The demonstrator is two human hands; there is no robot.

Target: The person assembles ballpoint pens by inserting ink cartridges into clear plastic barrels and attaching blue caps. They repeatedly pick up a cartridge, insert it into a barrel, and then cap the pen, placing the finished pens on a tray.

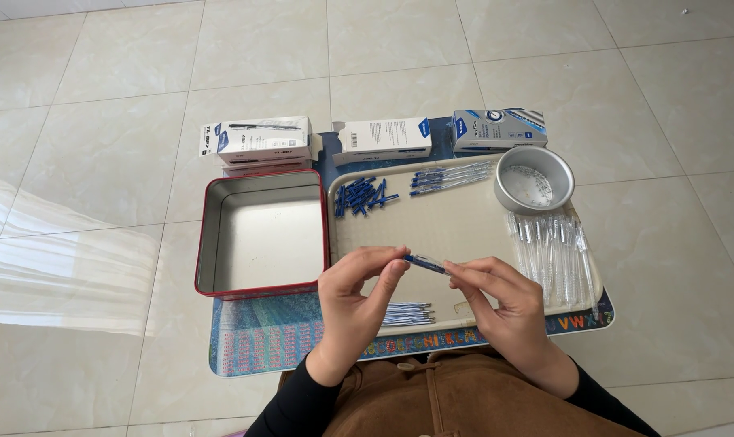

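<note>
Underneath everything lies a printed play mat with coloured letters on a pale tiled floor. On it sit an empty red-rimmed square metal tin and, to its right, a beige plastic tray. Behind them stand three white and blue cardboard pen boxes.

On the tray, a round silver metal bowl stands at the far right corner, with a row of clear plastic pen barrels before it. A heap of small blue pen caps and a few finished blue pens lie along the far edge; a bundle of thin refills lies at the near edge.

The left hand and right hand pinch between their fingertips a clear pen with a blue end, above the tray's middle. Judging by the piles, only a few pens look assembled, and many barrels and caps remain loose.
</note>
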